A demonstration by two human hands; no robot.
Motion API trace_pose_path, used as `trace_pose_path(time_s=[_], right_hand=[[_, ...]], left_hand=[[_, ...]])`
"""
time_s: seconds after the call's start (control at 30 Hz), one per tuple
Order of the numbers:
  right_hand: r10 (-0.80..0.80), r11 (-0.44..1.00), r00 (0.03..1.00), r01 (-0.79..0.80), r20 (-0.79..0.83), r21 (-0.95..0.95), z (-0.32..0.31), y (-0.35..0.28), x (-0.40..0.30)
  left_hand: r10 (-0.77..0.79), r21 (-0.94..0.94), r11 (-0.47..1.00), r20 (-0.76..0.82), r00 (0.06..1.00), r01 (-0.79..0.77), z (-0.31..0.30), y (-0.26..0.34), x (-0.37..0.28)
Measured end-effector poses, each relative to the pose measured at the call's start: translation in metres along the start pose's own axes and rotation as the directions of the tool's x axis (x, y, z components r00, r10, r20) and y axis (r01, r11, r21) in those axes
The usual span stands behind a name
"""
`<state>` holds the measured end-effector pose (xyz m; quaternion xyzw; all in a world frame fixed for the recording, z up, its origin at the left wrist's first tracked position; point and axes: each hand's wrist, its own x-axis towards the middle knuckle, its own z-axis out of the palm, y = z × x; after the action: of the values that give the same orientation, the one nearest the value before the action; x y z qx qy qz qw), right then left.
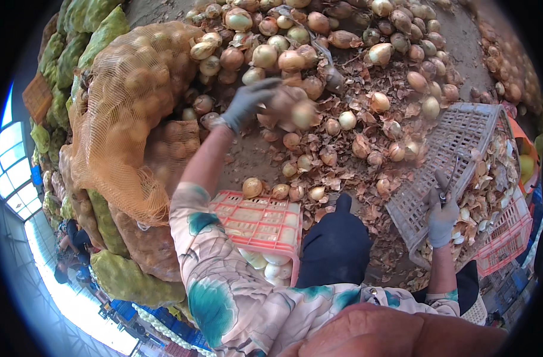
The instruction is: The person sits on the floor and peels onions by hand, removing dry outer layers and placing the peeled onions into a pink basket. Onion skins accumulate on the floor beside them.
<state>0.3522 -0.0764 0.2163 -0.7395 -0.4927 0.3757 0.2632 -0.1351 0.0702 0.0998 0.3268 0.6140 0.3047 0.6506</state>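
My left hand (249, 105), in a grey glove, reaches over the onion pile (276, 49). Blurred onions (298, 109) are right at its fingers; whether they are gripped or only touched cannot be made out. At the right, my gloved right hand (442, 221) is closed around a small knife (453, 176) with its blade pointing up and away from me. That hand is over the near side of a grey plastic crate (445, 143), which holds onion skins and trimmings (485, 178). Between my arms, a red plastic crate (258, 218) contains peeled white onions (278, 270).
Mesh sacks of onions (137, 80) are stacked on the left, beside green sacks (128, 276). Loose skins (338, 165) and scattered onions cover the ground ahead. My dark-clothed leg (336, 250) is beside the red crate. Another pink crate (505, 236) stands far right. People (73, 245) are in the left background.
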Motion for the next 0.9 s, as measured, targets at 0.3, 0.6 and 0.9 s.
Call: trace_pose_path(time_s=[0.3, 0.6, 0.9], right_hand=[[-0.034, 0.995, 0.998, 0.030, 0.049, 0.094, -0.003, 0.016, 0.001], [-0.074, 0.995, 0.996, 0.076, 0.044, -0.061, -0.007, 0.012, -0.003], [-0.019, 1.000, 1.000, 0.019, 0.007, 0.008, -0.005, 0.013, -0.005]], left_hand=[[0.686, 0.693, 0.667, -0.428, 0.589, -0.273, -0.150, 0.025, 0.089], [0.608, 0.738, 0.675, -0.534, 0.587, -0.028, -0.181, -0.009, 0.161], [0.465, 0.621, 0.780, -0.656, 0.594, 0.075, -0.146, -0.033, 0.132]])
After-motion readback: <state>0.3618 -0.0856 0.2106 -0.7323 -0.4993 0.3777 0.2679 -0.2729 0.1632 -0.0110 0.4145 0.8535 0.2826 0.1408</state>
